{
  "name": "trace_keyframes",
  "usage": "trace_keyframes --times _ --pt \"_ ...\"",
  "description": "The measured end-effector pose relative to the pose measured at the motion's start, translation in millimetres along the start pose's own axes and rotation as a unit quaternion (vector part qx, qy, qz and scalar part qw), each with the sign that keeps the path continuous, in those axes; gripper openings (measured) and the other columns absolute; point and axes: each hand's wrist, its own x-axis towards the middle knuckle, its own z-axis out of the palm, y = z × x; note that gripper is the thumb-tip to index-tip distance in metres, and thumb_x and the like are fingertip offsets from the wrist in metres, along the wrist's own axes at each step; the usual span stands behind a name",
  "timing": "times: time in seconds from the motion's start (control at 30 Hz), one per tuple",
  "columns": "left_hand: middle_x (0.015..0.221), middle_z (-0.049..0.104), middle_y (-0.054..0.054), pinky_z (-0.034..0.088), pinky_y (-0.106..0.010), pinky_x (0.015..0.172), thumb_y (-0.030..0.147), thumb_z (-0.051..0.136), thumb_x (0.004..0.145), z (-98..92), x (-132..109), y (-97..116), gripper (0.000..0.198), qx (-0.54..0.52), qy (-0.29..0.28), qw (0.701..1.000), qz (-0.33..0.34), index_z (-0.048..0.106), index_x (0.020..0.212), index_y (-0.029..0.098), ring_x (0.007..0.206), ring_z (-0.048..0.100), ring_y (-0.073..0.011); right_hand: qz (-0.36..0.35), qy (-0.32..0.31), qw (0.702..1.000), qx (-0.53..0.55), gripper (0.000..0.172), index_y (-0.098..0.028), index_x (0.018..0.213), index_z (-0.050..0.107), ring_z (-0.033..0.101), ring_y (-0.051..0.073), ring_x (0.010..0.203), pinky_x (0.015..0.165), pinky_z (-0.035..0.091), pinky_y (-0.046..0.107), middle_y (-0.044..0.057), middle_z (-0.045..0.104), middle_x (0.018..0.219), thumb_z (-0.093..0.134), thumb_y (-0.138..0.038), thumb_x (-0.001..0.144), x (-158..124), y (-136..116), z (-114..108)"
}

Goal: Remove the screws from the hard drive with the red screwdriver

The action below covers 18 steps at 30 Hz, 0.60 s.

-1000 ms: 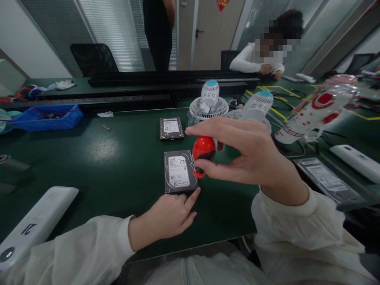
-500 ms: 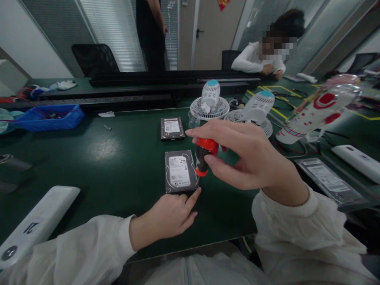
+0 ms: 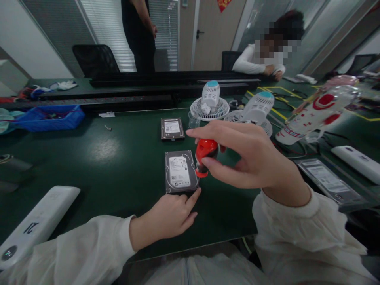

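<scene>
A hard drive [image 3: 179, 171] with a white label lies on the green table before me. At its near right corner, the index fingertip of my left hand [image 3: 170, 215] touches it; the thumb stands apart and the other fingers curl by the near edge, their tips hidden. My right hand [image 3: 246, 154] is closed around the red and black handle of a stubby screwdriver [image 3: 204, 152], pinched between thumb and fingers. The screwdriver stands nearly upright at the drive's right edge, and its tip is too small to make out. Farther back lies a second hard drive [image 3: 172, 129].
Two white fans [image 3: 210, 105] stand beyond my right hand. A decorated bottle [image 3: 314, 109], a white power bank [image 3: 356, 162] and a bagged drive [image 3: 331, 180] are at right. At left are a blue tray [image 3: 50, 123] and another white device [image 3: 38, 225]. Two people are across the table.
The screwdriver's handle has turned in my right fingers, showing more red, and my thumb has shifted slightly. My left hand and the drive stay put. The standing person in the background has moved left.
</scene>
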Motion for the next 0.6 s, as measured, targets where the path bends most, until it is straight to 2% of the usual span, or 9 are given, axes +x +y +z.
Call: trace_keyframes --times 0.1,0.17,0.27,0.37,0.43,0.53,0.6 --pt "0.097 0.075 -0.014 0.061 -0.040 0.071 0.037 0.041 0.107 0.3 -0.4 -0.2 0.063 0.002 0.002 1.000 0.001 0.033 0.160 0.004 0.083 0.075 -0.0276 -0.001 -0.003 0.999 -0.034 0.041 -0.008 0.124 0.064 0.068 0.017 0.086 0.070 0.049 0.030 0.010 0.073 0.103 0.062 -0.041 0.099 0.0 2.5 0.6" --pt "0.097 0.075 -0.014 0.061 -0.040 0.071 0.037 0.041 0.107 0.1 -0.2 0.0 0.063 0.003 0.003 1.000 0.002 0.033 0.160 0.004 0.083 0.075 -0.0272 -0.003 -0.016 1.000 -0.026 0.050 -0.006 0.127 0.063 0.069 0.019 0.090 0.071 0.050 0.031 0.013 0.073 0.109 0.057 -0.049 0.101 -0.3 3.4 0.0" --pt "0.098 0.075 -0.014 0.061 -0.039 0.072 0.037 0.040 0.107 -0.6 0.3 0.5 0.062 0.004 0.003 1.000 -0.001 0.034 0.159 0.004 0.084 0.075 -0.0271 0.000 -0.031 1.000 0.003 0.045 -0.007 0.136 0.058 0.069 0.023 0.108 0.086 0.054 0.036 0.015 0.072 0.121 0.048 -0.037 0.103 -0.9 2.4 -1.5" --pt "0.098 0.075 -0.014 0.061 -0.039 0.072 0.036 0.041 0.107 -1.0 0.6 0.3 0.062 0.004 0.002 1.000 -0.001 0.034 0.159 0.003 0.084 0.075 -0.0271 0.012 -0.024 1.000 -0.011 0.040 -0.012 0.135 0.058 0.071 0.020 0.104 0.088 0.055 0.034 0.011 0.074 0.116 0.053 -0.027 0.098 -0.9 0.6 -2.0" --pt "0.098 0.075 -0.014 0.061 -0.040 0.072 0.036 0.041 0.107 -0.4 0.4 -0.3 0.062 0.004 0.005 1.000 0.002 0.034 0.159 0.003 0.084 0.075 -0.0270 0.020 -0.013 0.999 -0.037 0.040 -0.011 0.130 0.061 0.072 0.018 0.095 0.081 0.055 0.031 0.009 0.076 0.107 0.060 -0.036 0.098 -0.5 0.6 -1.6" --pt "0.099 0.075 -0.014 0.061 -0.039 0.071 0.037 0.040 0.107 0.9 -0.1 -1.2 0.063 0.008 0.011 1.000 0.004 0.032 0.160 0.004 0.084 0.075 -0.0268 0.025 -0.019 0.998 -0.058 0.053 -0.010 0.127 0.063 0.071 0.018 0.085 0.073 0.053 0.029 0.008 0.075 0.099 0.061 -0.054 0.098 0.0 2.0 -0.9" --pt "0.099 0.075 -0.014 0.061 -0.039 0.072 0.037 0.040 0.107 1.3 -0.1 -1.5 0.063 0.010 0.010 1.000 0.003 0.033 0.160 0.004 0.085 0.075 -0.0268 0.012 -0.022 0.999 -0.044 0.051 -0.009 0.131 0.060 0.071 0.018 0.090 0.077 0.053 0.030 0.009 0.075 0.103 0.055 -0.051 0.101 -0.1 2.5 -0.9"
